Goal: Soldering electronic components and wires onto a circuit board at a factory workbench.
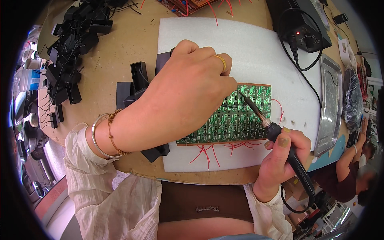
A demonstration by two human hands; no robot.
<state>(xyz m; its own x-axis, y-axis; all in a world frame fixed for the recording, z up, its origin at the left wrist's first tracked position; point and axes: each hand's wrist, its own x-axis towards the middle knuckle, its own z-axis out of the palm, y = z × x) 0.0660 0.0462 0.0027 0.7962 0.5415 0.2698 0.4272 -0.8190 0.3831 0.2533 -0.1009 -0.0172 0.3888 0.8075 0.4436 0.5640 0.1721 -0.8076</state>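
A green circuit board panel (248, 118) lies on a white foam sheet (248, 44), with thin red wires (207, 154) sticking out along its near edge. Above the panel's left and far part my left hand (198, 78) is closed with curled fingers; its fingertips and whatever they pinch are hidden beneath it. My right hand (282, 158) grips a black soldering iron (297, 166) like a pen. The iron's tip meets or hovers just over the panel's far part, close beside my left fingers. Black plastic boxes (139, 76) rest around and under my left forearm.
Many black boxes with wires (66, 60) are heaped at the left. A soldering station (308, 38) with a lit red light stands far right, its cable curving over the sheet. At the right sits a metal tray (330, 104). Brown boards (186, 6) lie at the back.
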